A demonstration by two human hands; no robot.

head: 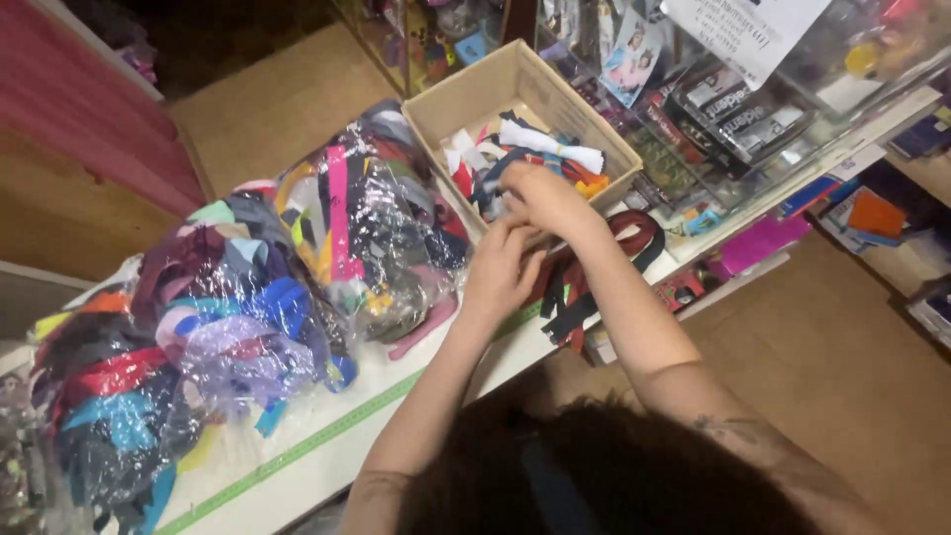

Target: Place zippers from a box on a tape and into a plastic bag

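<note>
My right hand (547,198) reaches over the near rim of an open cardboard box (475,94) that holds several coloured zippers, white, dark blue, red and orange (540,149). Its fingers are curled among the zippers; whether they grip one I cannot tell. My left hand (500,267) sits just below it at the box's front corner, fingers bent, touching the right hand. Dark red and black zippers (584,287) lie under both forearms on the white counter (327,451).
Clear plastic bags stuffed with many-coloured zippers (228,327) cover the counter's left half. A green measuring strip (297,451) runs along the counter's front edge. A glass display case (713,109) with packaged goods stands at the right. Tan floor lies beyond.
</note>
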